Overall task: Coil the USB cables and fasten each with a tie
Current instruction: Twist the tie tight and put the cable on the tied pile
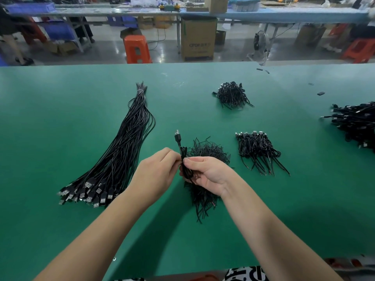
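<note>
Progress looks partial, judging by the piles. At the left of the green desk lies a long bundle of uncoiled USB cables, bound near its far tip, plugs fanned toward the near edge; these remain to be done. At centre the left hand and right hand meet over a heap of loose black ties. Both hands' fingers are curled and pinch one coiled USB cable, its plug standing upward; whether a tie is already round it I cannot tell. To the right sit a near pile of coiled cables, a farther pile, and a large pile cut off by the frame's right side, all apparently finished. Bare desk lies between the piles and along the near edge, so the hands have free room; the far edge is well beyond every pile.
</note>
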A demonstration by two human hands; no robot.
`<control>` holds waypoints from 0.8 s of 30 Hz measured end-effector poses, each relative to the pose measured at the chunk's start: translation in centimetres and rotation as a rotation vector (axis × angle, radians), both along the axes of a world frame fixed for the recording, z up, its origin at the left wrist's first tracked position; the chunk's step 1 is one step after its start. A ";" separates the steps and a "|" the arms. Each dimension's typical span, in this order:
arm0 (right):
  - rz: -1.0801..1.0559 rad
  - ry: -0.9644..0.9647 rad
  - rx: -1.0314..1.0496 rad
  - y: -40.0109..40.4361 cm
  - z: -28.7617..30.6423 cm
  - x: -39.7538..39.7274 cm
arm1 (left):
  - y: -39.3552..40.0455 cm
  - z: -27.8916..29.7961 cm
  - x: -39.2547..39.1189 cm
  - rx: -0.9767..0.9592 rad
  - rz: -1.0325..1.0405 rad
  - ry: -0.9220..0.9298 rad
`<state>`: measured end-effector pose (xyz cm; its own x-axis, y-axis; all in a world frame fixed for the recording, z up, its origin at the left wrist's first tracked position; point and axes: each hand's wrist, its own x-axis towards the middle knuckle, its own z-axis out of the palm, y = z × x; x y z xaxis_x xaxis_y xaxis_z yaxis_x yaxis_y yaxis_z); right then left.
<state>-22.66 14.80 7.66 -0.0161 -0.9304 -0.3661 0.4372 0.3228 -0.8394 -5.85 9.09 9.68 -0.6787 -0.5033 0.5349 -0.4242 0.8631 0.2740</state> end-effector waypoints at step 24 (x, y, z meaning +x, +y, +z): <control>-0.056 0.755 -0.281 -0.1 0.5 0.6 | -1.2 -0.1 0.1 0.700 0.115 0.190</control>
